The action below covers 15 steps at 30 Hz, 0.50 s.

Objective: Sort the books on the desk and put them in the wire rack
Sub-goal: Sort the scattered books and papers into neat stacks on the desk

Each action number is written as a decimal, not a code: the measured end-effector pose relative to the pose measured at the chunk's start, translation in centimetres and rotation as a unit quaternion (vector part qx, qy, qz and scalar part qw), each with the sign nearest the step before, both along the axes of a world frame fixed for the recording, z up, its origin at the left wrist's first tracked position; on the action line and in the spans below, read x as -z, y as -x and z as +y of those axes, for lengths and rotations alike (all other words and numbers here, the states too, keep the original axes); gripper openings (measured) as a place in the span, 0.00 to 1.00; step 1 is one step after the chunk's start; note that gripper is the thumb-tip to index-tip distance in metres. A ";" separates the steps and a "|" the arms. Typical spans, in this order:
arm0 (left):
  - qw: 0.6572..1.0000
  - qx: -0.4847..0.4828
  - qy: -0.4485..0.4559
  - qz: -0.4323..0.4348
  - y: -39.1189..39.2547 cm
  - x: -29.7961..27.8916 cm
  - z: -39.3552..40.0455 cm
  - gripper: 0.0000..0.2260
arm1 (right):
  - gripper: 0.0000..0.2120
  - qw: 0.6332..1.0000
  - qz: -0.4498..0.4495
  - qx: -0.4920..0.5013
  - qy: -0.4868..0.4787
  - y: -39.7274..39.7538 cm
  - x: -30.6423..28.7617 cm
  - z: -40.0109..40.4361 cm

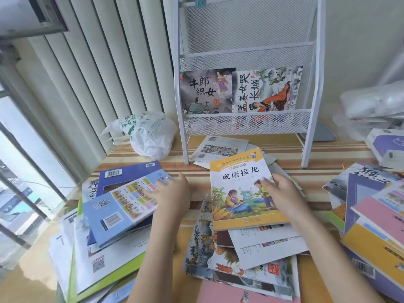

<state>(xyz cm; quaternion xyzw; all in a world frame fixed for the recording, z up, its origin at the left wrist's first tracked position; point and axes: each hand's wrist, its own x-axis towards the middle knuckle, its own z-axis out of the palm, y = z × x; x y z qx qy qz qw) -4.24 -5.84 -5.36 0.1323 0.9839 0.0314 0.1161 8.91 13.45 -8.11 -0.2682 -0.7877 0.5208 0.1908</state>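
A white wire rack (247, 51) stands at the back of the desk. Its lower shelf holds two picture books, a dark grey one (205, 90) and a grey-and-orange one (266, 88). Loose books lie in heaps across the desk. My left hand (172, 193) grips the right edge of a light blue book (118, 208), which is tilted up off the left pile. My right hand (282, 191) holds the right edge of a yellow-bordered book (238, 189) lying on top of the middle pile.
A white plastic bag (148, 134) sits left of the rack. More books are stacked at the right (376, 215). A box (389, 149) and wrapped white bundles (376, 103) lie at the far right. Vertical blinds and a window are on the left.
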 end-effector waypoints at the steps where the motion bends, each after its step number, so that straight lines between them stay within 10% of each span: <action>1: 0.996 0.008 -0.032 0.081 -0.1 -0.2 -0.1 0.17 | 0.11 1.000 -0.001 0.000 0.001 0.0 0.1 0.0; 8: 0.795 -0.030 -0.287 0.534 -1.1 -3.7 -0.3 0.22 | 0.13 1.000 -0.010 -0.002 -0.004 0.3 0.2 -0.1; 15: 0.609 0.004 -0.558 0.564 -3.3 -6.2 1.0 0.19 | 0.13 1.000 -0.003 -0.009 -0.001 0.4 0.2 -0.2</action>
